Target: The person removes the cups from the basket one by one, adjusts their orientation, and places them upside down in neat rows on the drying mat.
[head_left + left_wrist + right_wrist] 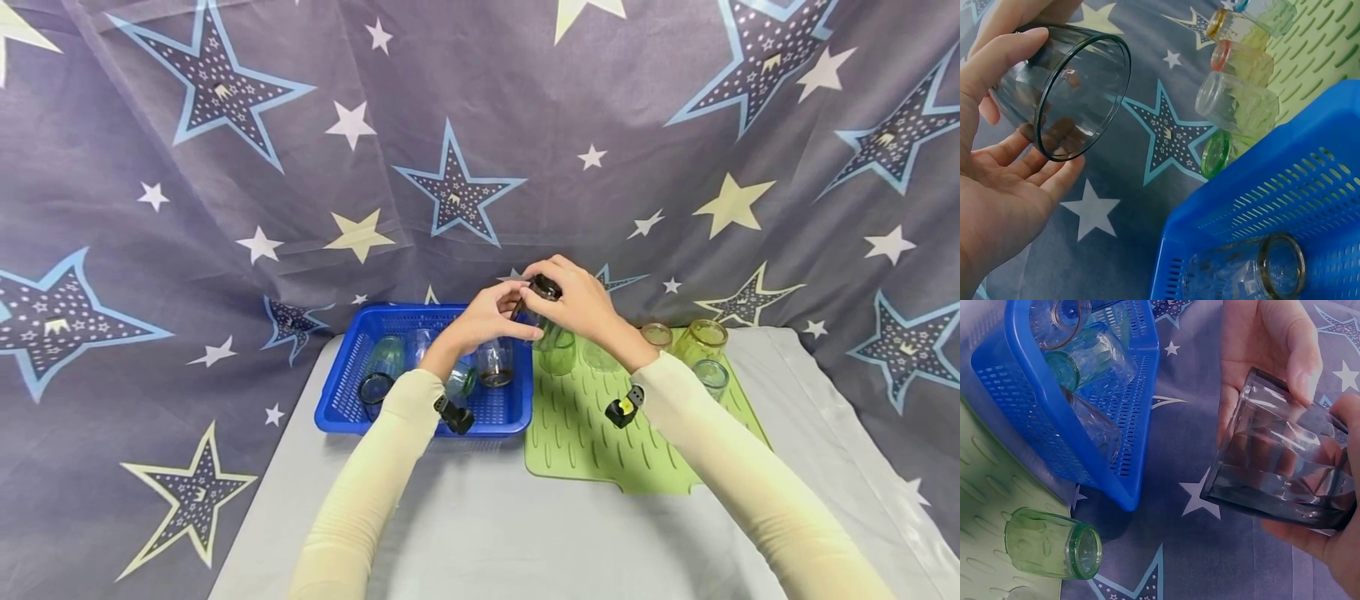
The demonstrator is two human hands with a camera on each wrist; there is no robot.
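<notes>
A dark grey drinking glass (1279, 453) is held in the air by both hands, near the basket's right end and the mat's back left. My left hand (487, 315) has its thumb on one side of the glass (1079, 94) and its fingers on the other, close to the open rim. My right hand (573, 298) grips the end with the dark base, which tilts upward in the head view. In the right wrist view, the left thumb (1302, 381) lies against the glass wall. The right palm is largely out of that view.
A blue perforated basket (427, 429) contains several glasses lying on their sides. Right of it, a green ridged drying mat (592, 450) carries several glasses, including a green glass (1047, 544), a yellow glass (701, 340) and a blue glass (711, 377). A star-patterned cloth (465, 100) hangs behind.
</notes>
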